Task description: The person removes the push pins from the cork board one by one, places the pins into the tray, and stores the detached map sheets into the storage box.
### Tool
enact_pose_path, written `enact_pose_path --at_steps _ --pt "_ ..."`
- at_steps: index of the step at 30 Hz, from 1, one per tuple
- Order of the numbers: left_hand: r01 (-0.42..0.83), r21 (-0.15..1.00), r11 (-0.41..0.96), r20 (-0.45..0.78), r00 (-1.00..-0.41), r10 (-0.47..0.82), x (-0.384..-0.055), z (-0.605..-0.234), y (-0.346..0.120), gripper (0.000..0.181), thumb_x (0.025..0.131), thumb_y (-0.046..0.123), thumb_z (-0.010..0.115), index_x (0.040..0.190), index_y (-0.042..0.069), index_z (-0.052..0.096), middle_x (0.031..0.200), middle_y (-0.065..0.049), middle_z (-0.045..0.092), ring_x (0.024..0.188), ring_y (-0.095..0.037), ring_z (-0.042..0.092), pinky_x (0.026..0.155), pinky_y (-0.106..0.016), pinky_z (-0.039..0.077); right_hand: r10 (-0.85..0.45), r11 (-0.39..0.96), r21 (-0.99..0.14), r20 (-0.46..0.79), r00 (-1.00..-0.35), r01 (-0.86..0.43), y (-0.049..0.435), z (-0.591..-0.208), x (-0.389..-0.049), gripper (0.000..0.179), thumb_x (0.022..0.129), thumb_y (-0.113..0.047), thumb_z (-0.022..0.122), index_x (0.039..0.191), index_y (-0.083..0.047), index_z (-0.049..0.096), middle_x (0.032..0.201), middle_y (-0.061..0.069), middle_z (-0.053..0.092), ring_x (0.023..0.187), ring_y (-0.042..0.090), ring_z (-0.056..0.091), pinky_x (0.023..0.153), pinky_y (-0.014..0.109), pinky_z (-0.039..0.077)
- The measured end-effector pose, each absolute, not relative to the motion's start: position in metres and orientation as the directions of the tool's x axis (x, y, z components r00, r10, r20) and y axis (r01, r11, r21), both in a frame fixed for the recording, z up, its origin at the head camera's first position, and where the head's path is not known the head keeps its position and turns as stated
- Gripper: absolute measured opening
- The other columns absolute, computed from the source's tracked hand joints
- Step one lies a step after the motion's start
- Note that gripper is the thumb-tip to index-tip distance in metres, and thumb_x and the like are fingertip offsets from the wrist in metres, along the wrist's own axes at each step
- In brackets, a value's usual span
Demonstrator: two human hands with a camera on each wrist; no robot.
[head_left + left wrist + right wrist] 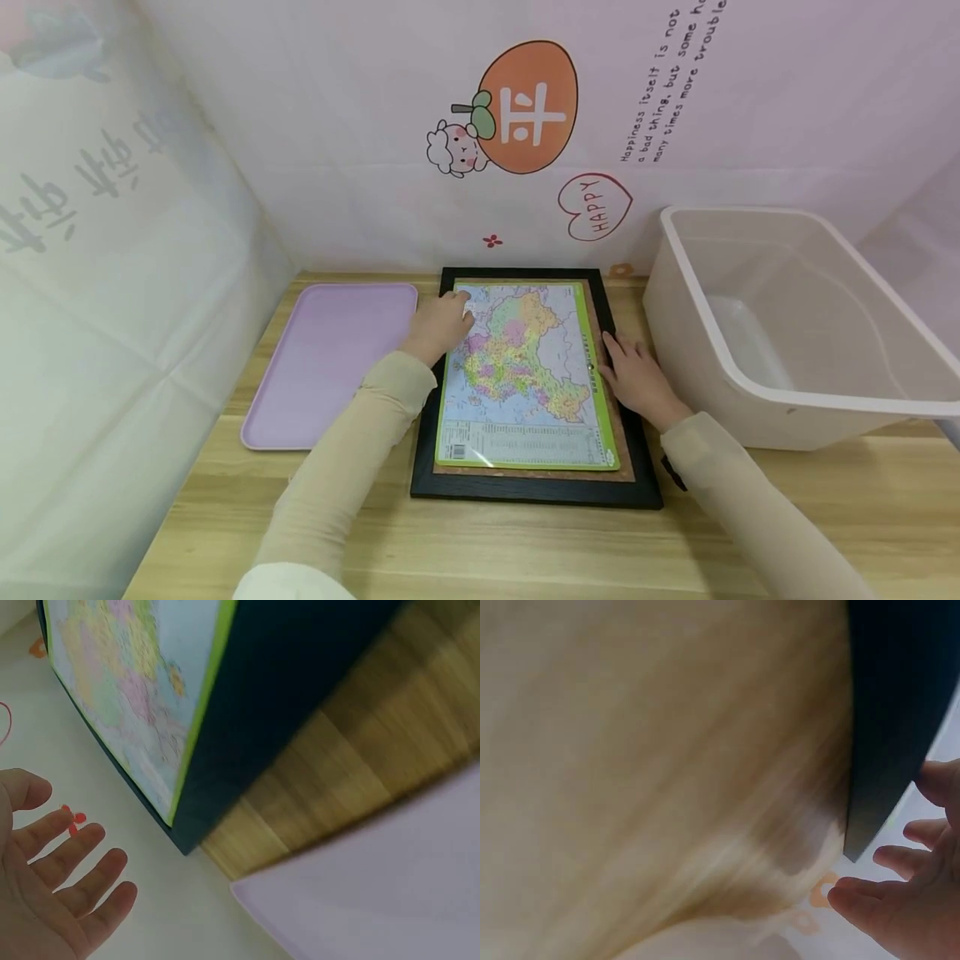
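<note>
A black picture frame lies flat on the wooden table, with a strip of brown backing showing inside it. On that backing lies a colourful map sheet with a green border. My left hand is over the upper left side of the frame, its fingertips at the map's edge. In the left wrist view the fingers of the left hand are spread and slightly bent. My right hand rests at the frame's right side. The right wrist view shows its relaxed fingers beside the black border, holding nothing.
To the left is a flat purple tray. A deep whitish bin stands close to the right hand. Behind everything hangs a printed cloth. Bare wood of the table shows in front of the frame.
</note>
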State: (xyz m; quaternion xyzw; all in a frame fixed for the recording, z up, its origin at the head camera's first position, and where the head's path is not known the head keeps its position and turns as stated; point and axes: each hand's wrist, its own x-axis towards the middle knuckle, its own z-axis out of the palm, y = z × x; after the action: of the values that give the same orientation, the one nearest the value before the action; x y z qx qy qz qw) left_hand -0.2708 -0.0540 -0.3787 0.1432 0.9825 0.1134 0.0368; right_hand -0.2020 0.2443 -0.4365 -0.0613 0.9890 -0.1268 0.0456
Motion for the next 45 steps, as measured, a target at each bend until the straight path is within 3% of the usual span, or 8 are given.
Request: enact_pose_path --at_steps 3,5,11,15,18,24,35,45 --pt "0.26 0.297 0.919 -0.059 -0.955 0.289 -0.269 -0.381 -0.045 0.043 0.101 0.027 0.046 0.14 0.009 0.046 0.14 -0.013 0.052 0.111 -0.032 0.061 0.088 -0.042 0.054 -0.135 0.956 -0.272 -0.08 -0.988 -0.108 0.246 -0.439 -0.201 0.058 0.102 -0.023 0.044 0.149 0.005 0.023 0.152 0.034 0.021 0.135 0.06 0.02 0.11 0.066 0.024" --pt "0.251 0.332 0.909 -0.068 -0.955 0.288 -0.268 -0.383 -0.039 0.043 0.101 0.027 0.046 0.14 0.01 0.047 0.14 -0.012 0.053 0.107 -0.029 0.063 0.088 -0.042 0.054 -0.134 0.954 -0.281 -0.079 -0.988 -0.107 0.247 -0.44 -0.201 0.058 0.102 -0.023 0.045 0.148 0.006 0.025 0.152 0.033 0.022 0.136 0.058 0.021 0.11 0.066 0.025" --pt "0.196 0.521 0.831 -0.126 -0.945 0.302 -0.265 -0.39 -0.02 0.042 0.102 0.026 0.042 0.14 0.01 0.047 0.134 -0.012 0.058 0.064 -0.017 0.048 0.064 -0.033 0.048 -0.143 0.949 -0.289 -0.044 -0.989 -0.124 0.247 -0.443 -0.201 0.054 0.1 -0.021 0.048 0.145 0.007 0.032 0.152 0.031 0.025 0.136 0.053 0.026 0.109 0.063 0.029" --pt "0.118 0.665 0.737 -0.168 -0.938 0.302 -0.261 -0.394 -0.008 0.042 0.103 0.026 0.04 0.14 0.008 0.046 0.133 -0.013 0.058 0.091 -0.022 0.063 0.081 -0.036 0.053 -0.148 0.944 -0.306 -0.056 -0.987 -0.124 0.247 -0.444 -0.201 0.054 0.101 -0.021 0.047 0.145 0.006 0.031 0.152 0.031 0.024 0.137 0.052 0.026 0.11 0.063 0.029" --pt "0.069 0.746 0.662 -0.191 -0.931 0.312 -0.258 -0.395 -0.001 0.041 0.103 0.026 0.039 0.139 0.008 0.047 0.138 -0.014 0.054 0.118 -0.027 0.058 0.096 -0.041 0.05 -0.156 0.939 -0.321 -0.071 -0.985 -0.126 0.248 -0.444 -0.2 0.055 0.102 -0.022 0.044 0.147 0.006 0.028 0.153 0.031 0.022 0.137 0.053 0.024 0.111 0.063 0.026" --pt "-0.086 0.89 0.449 -0.272 -0.889 0.368 -0.253 -0.396 0.012 0.043 0.104 0.027 0.036 0.139 0.005 0.045 0.129 -0.019 0.057 0.115 -0.032 0.059 0.095 -0.042 0.051 -0.17 0.936 -0.33 -0.124 -0.978 -0.121 0.251 -0.442 -0.199 0.058 0.103 -0.025 0.04 0.149 0.006 0.021 0.155 0.031 0.016 0.138 0.054 0.019 0.112 0.064 0.022" --pt "-0.417 0.894 0.165 -0.44 -0.745 0.501 -0.25 -0.409 0.042 0.049 0.104 0.034 0.035 0.146 0.007 0.038 0.139 -0.016 0.053 0.126 -0.028 0.055 0.104 -0.038 0.047 -0.187 0.928 -0.352 -0.15 -0.971 -0.124 0.253 -0.439 -0.193 0.062 0.102 -0.027 0.043 0.149 0.008 0.02 0.154 0.033 0.014 0.138 0.056 0.019 0.11 0.066 0.022" --pt "-0.492 0.869 0.045 -0.416 -0.679 0.605 -0.25 -0.421 0.052 0.061 0.104 0.046 0.028 0.15 0.007 0.029 0.144 -0.024 0.045 0.133 -0.034 0.046 0.111 -0.044 0.039 -0.217 0.92 -0.358 -0.134 -0.967 -0.157 0.255 -0.444 -0.192 0.061 0.102 -0.024 0.043 0.147 0.01 0.02 0.153 0.035 0.015 0.135 0.057 0.023 0.108 0.067 0.026"
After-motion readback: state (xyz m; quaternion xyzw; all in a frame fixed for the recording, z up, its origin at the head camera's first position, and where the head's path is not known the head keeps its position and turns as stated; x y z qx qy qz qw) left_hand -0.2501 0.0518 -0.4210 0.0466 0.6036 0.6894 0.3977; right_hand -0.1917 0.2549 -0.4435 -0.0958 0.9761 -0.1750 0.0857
